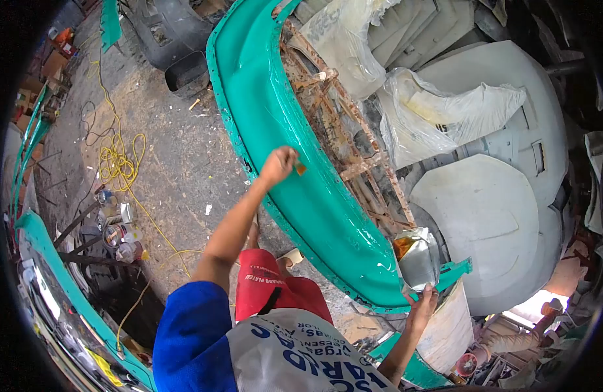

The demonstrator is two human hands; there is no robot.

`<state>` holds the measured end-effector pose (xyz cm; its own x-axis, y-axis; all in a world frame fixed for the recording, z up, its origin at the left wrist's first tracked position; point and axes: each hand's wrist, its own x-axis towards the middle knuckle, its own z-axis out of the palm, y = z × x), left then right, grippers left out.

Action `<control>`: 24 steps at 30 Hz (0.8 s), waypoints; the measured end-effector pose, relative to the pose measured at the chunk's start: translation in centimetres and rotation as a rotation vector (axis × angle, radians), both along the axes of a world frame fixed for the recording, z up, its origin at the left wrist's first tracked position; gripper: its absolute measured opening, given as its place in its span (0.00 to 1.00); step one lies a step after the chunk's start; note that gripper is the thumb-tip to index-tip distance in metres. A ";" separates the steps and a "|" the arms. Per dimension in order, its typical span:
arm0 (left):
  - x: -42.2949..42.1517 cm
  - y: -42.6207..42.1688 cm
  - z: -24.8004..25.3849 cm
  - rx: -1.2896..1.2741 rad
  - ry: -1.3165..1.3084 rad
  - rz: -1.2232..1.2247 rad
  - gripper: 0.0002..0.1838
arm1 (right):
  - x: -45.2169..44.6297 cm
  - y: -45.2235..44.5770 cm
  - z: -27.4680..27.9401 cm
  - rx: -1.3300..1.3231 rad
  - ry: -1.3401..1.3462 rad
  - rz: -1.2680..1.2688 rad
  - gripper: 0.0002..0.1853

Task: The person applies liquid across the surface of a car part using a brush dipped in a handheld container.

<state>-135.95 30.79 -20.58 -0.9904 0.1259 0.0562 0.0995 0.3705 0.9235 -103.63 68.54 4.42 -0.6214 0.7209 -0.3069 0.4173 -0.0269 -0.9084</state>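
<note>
A long, curved, glossy green panel, which looks like a vehicle bumper or its mould, stretches below my hands with shiny wet-looking streaks. My left hand is closed above its middle, around a small tool with a flat amber-brown end, perhaps a brush; its handle is hidden in my fingers. Near the panel's lower right end, my right hand grips the bottom of a tilted silver metal container. Something amber-brown shows at the container's opening.
A rusty metal frame runs along the panel's right side. Large grey panels and a plastic-covered piece lie to the right. A yellow cord is coiled on the floor at left, near several jars. A dark bumper lies behind.
</note>
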 end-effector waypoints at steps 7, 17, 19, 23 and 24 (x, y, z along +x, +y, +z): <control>-1.3 -1.9 1.4 -0.478 0.376 -0.046 0.04 | -2.1 -1.6 0.0 0.047 -0.053 0.020 0.29; 8.4 5.3 2.2 0.030 -0.080 -0.299 0.05 | -3.6 -1.4 0.1 -0.005 -0.012 0.067 0.28; 3.5 1.7 1.1 0.040 -0.076 -0.206 0.07 | -3.0 -0.8 0.2 0.036 -0.022 0.073 0.30; 0.4 -0.4 1.8 -0.215 0.055 0.067 0.06 | -1.3 0.8 0.5 0.063 -0.021 0.093 0.32; 1.7 0.7 2.3 -0.380 0.215 0.079 0.06 | -0.8 1.3 0.5 0.066 -0.019 0.098 0.32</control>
